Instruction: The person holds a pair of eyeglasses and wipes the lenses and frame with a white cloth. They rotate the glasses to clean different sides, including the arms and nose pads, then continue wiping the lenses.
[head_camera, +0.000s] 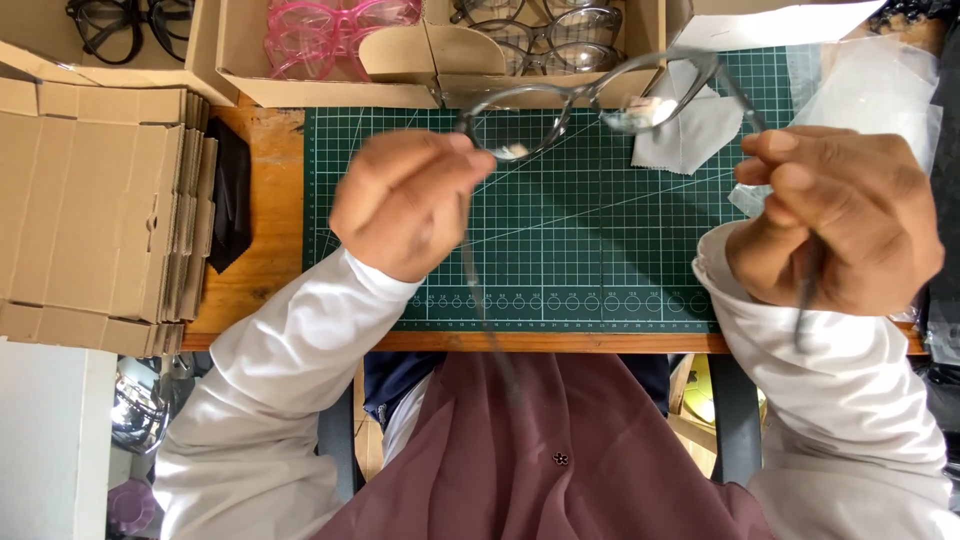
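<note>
Above the green cutting mat (560, 250), left hand (405, 205) and right hand (840, 225) grip grey glasses (590, 100) between them.

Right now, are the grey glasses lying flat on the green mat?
No, the grey glasses are held up above the green mat by the left hand and right hand.

Both arms are covered by long white sleeves (290, 370) reaching to the wrists. A mauve garment (540, 460) drapes down the front, bearing one small dark flower-shaped button (560, 458).
</note>
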